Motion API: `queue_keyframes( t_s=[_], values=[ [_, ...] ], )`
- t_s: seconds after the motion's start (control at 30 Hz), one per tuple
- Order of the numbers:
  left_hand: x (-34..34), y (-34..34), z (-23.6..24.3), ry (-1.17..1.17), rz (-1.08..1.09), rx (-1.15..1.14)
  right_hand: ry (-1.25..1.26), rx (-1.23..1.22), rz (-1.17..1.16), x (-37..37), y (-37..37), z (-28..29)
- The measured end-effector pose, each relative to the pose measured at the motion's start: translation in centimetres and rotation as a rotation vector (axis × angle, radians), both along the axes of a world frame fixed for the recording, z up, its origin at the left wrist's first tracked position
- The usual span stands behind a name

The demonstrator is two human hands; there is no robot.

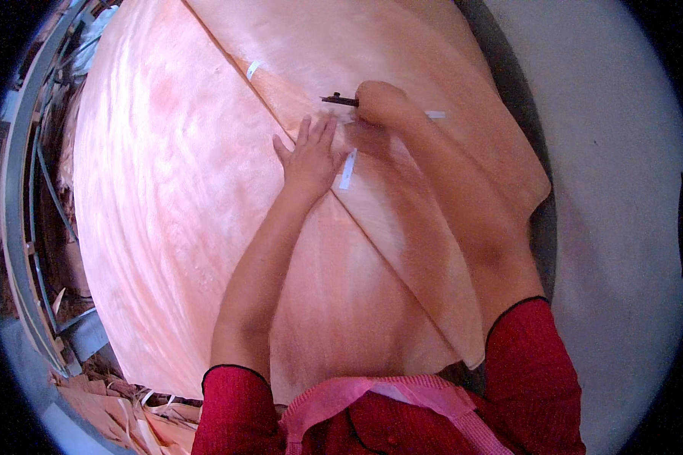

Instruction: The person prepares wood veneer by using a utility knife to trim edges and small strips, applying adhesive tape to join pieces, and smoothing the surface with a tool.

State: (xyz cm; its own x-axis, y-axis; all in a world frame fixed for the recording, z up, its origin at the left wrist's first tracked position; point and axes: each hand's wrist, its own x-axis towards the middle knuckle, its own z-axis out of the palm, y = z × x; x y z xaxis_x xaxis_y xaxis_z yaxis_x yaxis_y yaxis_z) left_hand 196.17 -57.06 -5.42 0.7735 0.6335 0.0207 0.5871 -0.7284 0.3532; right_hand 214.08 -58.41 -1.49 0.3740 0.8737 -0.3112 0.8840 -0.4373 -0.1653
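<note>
Large sheets of pale wood veneer (pixel 152 227) lie in front of me, with a dark diagonal seam (pixel 387 258) where their edges meet or overlap. My left hand (pixel 311 159) rests on the seam, palm down, fingers spread on the wood. Beyond it to the right, my right hand (pixel 381 102) is closed around a black cutter knife (pixel 340 100), its slim end pointing left. A white tape strip (pixel 347 168) sits just right of my left hand. Another tape strip (pixel 253 70) crosses the seam farther off, and a third tape strip (pixel 435 114) lies beside my right forearm.
Along the left runs a grey metal frame (pixel 26 189). Torn veneer scraps (pixel 121 413) are heaped at the lower left. Grey floor (pixel 615 227) lies to the right, past the rounded veneer edge. A pink strap (pixel 319 402) hangs at my chest.
</note>
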Motion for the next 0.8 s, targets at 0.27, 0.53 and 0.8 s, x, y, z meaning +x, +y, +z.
queue_keyframes(
  t_s=[0.27, 0.53, 0.8],
  values=[
    [2.5, -0.7, 0.7, 0.209, 0.12, 0.069, -0.001, 0.123, -0.096, -3.0, -2.9, 1.3],
    [-2.3, 2.3, -1.2, -0.108, 0.015, -0.035, 0.765, 0.641, -0.966, -0.3, -19.3, 14.1],
    [-4.1, -2.7, -1.4, -0.224, -0.095, 0.059, 0.999, 0.703, -1.437, 14.6, -41.9, -0.4]
  ],
)
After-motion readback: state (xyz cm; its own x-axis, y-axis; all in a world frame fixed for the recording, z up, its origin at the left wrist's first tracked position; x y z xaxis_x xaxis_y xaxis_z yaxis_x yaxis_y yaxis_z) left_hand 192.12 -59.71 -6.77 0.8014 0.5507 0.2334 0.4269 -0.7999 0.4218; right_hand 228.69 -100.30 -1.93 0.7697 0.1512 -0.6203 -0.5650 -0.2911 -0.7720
